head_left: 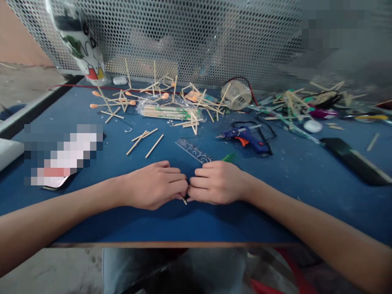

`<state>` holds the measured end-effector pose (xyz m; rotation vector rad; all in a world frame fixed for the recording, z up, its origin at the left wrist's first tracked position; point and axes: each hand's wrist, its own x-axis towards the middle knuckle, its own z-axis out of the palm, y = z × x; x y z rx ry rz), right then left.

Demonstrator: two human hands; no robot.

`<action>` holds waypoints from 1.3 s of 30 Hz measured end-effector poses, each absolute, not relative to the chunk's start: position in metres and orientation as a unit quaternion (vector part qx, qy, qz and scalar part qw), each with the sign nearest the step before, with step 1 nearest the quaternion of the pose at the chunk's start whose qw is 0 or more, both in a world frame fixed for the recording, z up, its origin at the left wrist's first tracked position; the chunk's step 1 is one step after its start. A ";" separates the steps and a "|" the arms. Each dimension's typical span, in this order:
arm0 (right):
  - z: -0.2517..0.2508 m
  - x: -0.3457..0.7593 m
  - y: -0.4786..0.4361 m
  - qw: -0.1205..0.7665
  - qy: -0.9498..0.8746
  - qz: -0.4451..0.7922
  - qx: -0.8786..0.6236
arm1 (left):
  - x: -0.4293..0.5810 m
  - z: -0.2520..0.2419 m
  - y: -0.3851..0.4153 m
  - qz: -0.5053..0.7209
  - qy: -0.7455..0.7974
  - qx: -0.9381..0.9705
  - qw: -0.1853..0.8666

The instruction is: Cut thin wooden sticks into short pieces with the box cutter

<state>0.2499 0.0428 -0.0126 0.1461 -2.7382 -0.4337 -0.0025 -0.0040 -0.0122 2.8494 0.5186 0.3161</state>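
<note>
The white bottle in clear plastic wrap (pixel 87 53), far beyond the left hand (pixel 167 183) and off to its left, bore a line-drawn rabbit with red and yellow patches and some black characters that could not be made out. Straight beyond the hands, the clear plastic packet of pale wooden sticks (pixel 168 113) carried green print too small to read, as were the white markings on the transparent plastic ruler (pixel 194 151) just beyond the right hand (pixel 219 181). The screen of the flat, dark-edged phone (pixel 61 181) to the left of the left hand was blurred out. A strip of the blue bench (pixel 128 228) ran between the hands and its thin brown front edge; on the far side, past the packet, a grey perforated metal panel (pixel 196 41) stood upright and bounded the reach. The blue glue gun with an orange trigger (pixel 245 139) lay beyond and to the right of the right hand, and three loose pale wooden sticks (pixel 154 145) lay beyond the left. Both hands were curled, knuckles up, their fingertips meeting or nearly so. The left was closed on a thin pale wooden piece (pixel 185 201), whose short end poked out below its fingertips, toward the front edge; whether the right also gripped it could not be told, its fingertips being hidden.
</note>
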 end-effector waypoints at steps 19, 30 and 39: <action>-0.014 0.258 0.009 0.121 -0.974 -0.164 -0.098 | 0.010 0.024 0.018 0.009 0.229 0.903 0.364; -0.012 0.237 0.058 0.059 -0.989 -0.136 0.007 | -0.005 0.023 0.016 0.046 0.212 0.916 0.336; -0.016 0.240 0.056 0.096 -0.989 -0.111 -0.004 | -0.007 0.016 0.022 0.055 0.213 0.908 0.356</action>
